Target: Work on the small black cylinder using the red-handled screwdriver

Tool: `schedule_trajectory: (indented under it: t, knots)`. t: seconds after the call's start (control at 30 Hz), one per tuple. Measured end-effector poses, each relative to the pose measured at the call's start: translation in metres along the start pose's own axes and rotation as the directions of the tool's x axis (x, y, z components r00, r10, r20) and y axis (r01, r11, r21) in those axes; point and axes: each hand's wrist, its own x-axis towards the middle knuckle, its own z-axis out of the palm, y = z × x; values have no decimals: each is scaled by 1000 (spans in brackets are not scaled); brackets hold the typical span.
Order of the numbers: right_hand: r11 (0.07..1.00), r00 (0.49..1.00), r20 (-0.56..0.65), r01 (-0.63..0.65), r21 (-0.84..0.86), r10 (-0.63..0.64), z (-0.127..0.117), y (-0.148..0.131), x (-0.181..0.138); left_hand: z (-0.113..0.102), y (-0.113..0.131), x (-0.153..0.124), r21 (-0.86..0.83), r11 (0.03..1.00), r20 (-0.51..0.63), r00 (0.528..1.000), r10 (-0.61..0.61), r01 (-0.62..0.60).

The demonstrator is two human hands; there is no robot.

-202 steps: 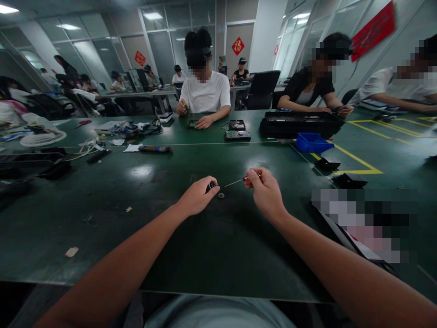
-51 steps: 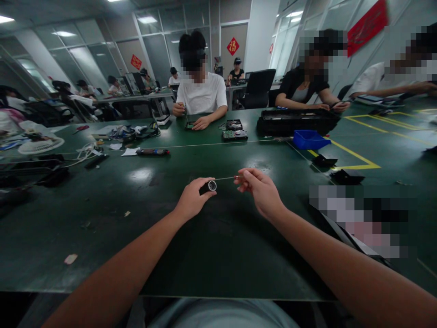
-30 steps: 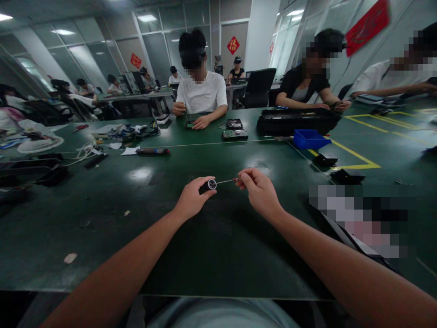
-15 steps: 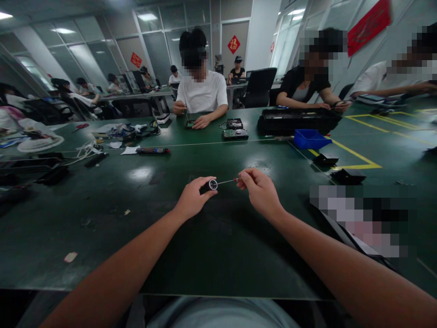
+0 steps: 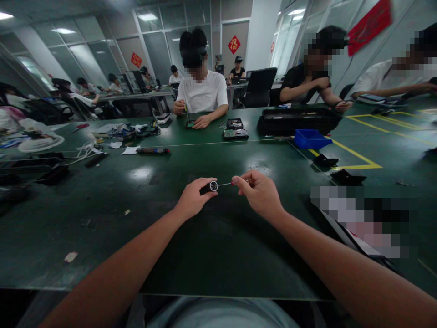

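My left hand [image 5: 191,198] is closed around a short black cylinder [image 5: 205,187], whose round, silver-rimmed end [image 5: 213,186] faces right and toward me. From the right, my right hand [image 5: 258,191] pinches the handle of a thin screwdriver [image 5: 233,183]. Its reddish collar shows at the fingertips, and most of the handle is hidden by the fingers. The metal shaft [image 5: 224,184] points left, with its tip at the open end of the cylinder; how deep it reaches I cannot tell. Both hands are held above the green table [image 5: 218,255].
Across the table a person in a white shirt [image 5: 203,93] works on a small circuit board. Hard drives [image 5: 235,134], a black case [image 5: 298,121] and a blue bin [image 5: 312,139] lie beyond my hands. A dark pen-shaped tool [image 5: 153,151] and cables [image 5: 83,152] are at left.
My right hand has shifted its grip on the screwdriver, fingers now nearer the shaft. The left hand barely moves. At right, a person in black has raised a hand.
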Motion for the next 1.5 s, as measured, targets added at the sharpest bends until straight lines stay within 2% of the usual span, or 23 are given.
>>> schedule_trajectory:
  t: [0.27, 0.4, 0.57, 0.77, 0.87, 1.07, 1.17, 1.27, 1.37, 1.5]
  knots:
    - [985, 985, 84, 141, 100, -149, 2, 5, -1, 0, -4, 0, -12, 1000, -5, 1000, 18, -18]
    - [991, 987, 134, 76, 107, -90, 2, 5, -1, 1, -6, 0, -11, 999, 5, 999, 36, -36]
    - [993, 993, 87, 76, 92, -84, 3, 5, -2, 2, -6, 0, -3, 999, 15, 999, 37, -37]
    - [990, 988, 120, 81, 119, -95, 4, 4, -2, 2, -6, 1, 1, 999, 13, 999, 34, -35]
    - [986, 995, 64, 67, 153, -77, 5, 5, -2, 2, -5, 1, 9, 999, 2, 999, 32, -32]
    - [904, 1000, 14, -2, 427, -4, 13, 11, 0, 2, -2, 0, 54, 998, -27, 1000, 15, -13]
    - [814, 996, 16, -79, 575, 85, 16, 13, 3, 1, -3, 1, 51, 998, -44, 998, 45, -43]
    - [676, 977, 92, -199, 709, 191, 15, 18, 9, -2, -3, 2, 60, 992, -45, 993, 110, -107]
    - [588, 940, 223, -337, 735, 259, 10, 22, 16, -4, -4, 4, 115, 983, -5, 989, 146, -145]
    - [639, 949, 137, -293, 711, 283, 8, 24, 18, -4, -4, 4, 155, 980, 32, 992, 120, -123]
